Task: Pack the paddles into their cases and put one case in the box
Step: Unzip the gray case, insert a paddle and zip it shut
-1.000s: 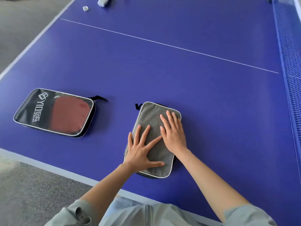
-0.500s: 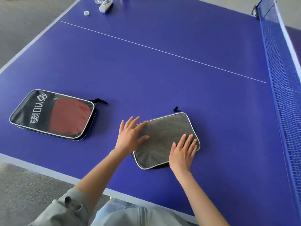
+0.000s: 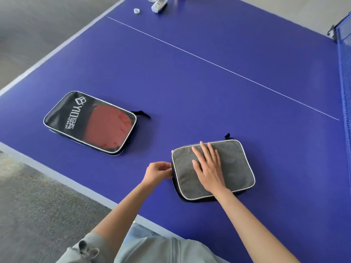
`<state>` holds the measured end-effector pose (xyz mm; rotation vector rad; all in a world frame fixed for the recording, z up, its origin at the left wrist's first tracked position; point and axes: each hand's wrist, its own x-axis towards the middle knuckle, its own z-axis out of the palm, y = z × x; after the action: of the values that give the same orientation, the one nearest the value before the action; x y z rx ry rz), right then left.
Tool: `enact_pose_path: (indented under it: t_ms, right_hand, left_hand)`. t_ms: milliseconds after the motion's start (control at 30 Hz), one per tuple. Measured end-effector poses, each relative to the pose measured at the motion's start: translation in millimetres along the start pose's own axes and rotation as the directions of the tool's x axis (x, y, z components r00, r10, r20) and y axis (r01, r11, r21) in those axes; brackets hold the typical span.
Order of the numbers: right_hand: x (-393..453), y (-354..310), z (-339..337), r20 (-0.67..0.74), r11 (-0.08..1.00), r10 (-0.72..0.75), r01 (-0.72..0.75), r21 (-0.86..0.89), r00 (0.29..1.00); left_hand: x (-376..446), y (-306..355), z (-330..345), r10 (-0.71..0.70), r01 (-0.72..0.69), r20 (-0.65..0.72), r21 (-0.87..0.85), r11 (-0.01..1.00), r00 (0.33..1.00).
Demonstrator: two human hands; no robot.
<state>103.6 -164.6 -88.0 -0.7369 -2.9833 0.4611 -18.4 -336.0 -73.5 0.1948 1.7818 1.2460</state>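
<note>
The blue surface carries a grey case near its front edge. Left of the grey case lies a black case. Far behind the grey case lie a remote and a small white cap.

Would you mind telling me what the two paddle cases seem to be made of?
The grey case looks like soft, matte, felt-like fabric with pale piping, showing no shine. The black case seems glossy synthetic with a clear, probably plastic, window: it reflects light and shows a red paddle.
</note>
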Motion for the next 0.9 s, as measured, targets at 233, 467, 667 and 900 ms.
enact_pose_path:
  t_ms: [233,467,667,900]
  right_hand:
    - [-1,0,0,0.006,1.000,0.010,-0.010,-0.022,1.000]
    - [-1,-4,3,0.009,0.998,0.035,-0.034,-0.044,0.999]
    - [-3,-13,4,-0.016,0.997,0.063,-0.064,-0.045,0.998]
    - [0,2,-2,0.035,0.997,-0.004,0.007,-0.083,0.999]
  left_hand:
    - [-3,3,8,-0.200,0.187,-0.044,-0.199,0.962,0.979]
    - [-6,4,15,-0.319,0.258,-0.149,-0.322,0.911,0.936]
    - [-7,1,15,-0.250,0.197,-0.152,-0.298,0.934,0.956]
    - [-21,4,15,-0.118,0.086,-0.160,-0.193,0.977,0.980]
